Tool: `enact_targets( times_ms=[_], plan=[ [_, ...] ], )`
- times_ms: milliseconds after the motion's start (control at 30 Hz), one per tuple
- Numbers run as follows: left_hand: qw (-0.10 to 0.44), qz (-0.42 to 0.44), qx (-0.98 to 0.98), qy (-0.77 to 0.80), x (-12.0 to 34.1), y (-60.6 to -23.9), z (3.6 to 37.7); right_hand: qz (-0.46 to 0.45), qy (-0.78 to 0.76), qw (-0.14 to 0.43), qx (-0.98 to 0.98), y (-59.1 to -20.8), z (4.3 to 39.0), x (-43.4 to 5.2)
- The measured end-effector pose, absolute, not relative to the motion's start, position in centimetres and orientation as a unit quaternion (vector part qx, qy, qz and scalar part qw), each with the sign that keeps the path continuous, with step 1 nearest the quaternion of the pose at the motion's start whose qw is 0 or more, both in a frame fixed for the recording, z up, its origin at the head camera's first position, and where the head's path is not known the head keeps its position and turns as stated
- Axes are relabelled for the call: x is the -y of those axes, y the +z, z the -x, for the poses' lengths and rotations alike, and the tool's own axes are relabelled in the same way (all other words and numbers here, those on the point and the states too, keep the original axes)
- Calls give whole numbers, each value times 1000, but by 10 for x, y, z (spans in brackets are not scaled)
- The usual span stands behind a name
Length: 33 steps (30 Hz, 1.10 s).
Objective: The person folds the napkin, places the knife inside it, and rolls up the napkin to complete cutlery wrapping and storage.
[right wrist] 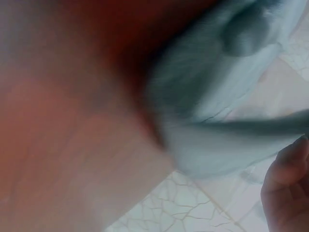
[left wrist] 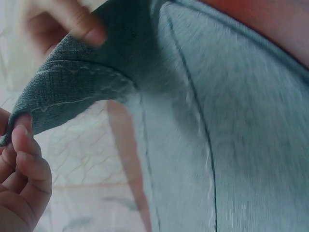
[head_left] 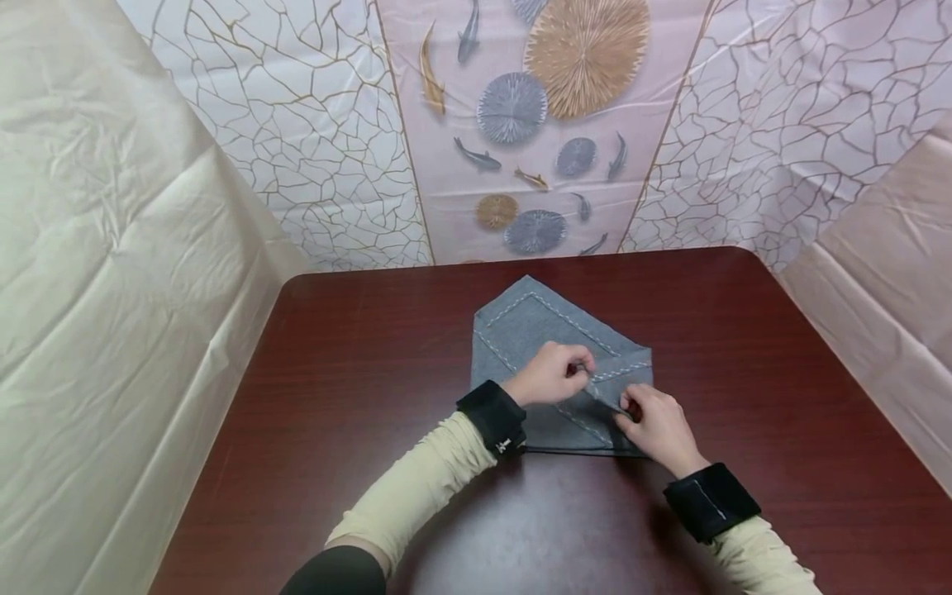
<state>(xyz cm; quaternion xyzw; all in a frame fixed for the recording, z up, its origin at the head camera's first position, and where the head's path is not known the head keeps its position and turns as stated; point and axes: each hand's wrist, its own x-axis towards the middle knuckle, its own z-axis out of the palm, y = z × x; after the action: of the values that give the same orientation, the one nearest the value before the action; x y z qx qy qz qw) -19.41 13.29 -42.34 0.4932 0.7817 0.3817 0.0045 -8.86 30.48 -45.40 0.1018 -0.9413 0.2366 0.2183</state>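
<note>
A person's left hand [head_left: 550, 373] and right hand [head_left: 658, 426] each pinch, with curled fingers [left wrist: 21, 145], a stitched corner flap of a folded grey cloth [head_left: 521, 330] lying near the middle of a dark red worktop [head_left: 357, 372].

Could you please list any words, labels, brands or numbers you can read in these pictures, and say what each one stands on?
There is no readable text in any view.
Left wrist band: a small pale mark, too small to read.
Right wrist band: a thin pale line, no letters.
Grey cloth: stitching only.
Wall sheet: fish and round patterns, no words.
</note>
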Motion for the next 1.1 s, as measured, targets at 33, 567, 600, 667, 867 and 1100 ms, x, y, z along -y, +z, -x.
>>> enact_targets(
  times_ms=[33, 567, 600, 667, 867, 1100],
  plan=[
    [-3, -490, -780, 389, -126, -421, 195, -106, 235, 217, 942, -455, 87, -307],
    [-33, -470, -773, 425, -37, -431, 184, -151, 180, 141, 962, -474, 71, -314],
    [-31, -469, -774, 424, -33, -432, 182, -156, 179, 138, 961, -474, 71, -314],
    [-26, -464, -778, 423, -26, -435, 180, -165, 178, 132, 961, -474, 71, -314],
    [1, -449, -808, 381, -8, -444, 177, -190, 173, 126, 958, -476, 71, -313],
    [67, -422, -871, 243, 7, -464, 173, -221, 149, 106, 958, -480, 74, -310]
  ],
)
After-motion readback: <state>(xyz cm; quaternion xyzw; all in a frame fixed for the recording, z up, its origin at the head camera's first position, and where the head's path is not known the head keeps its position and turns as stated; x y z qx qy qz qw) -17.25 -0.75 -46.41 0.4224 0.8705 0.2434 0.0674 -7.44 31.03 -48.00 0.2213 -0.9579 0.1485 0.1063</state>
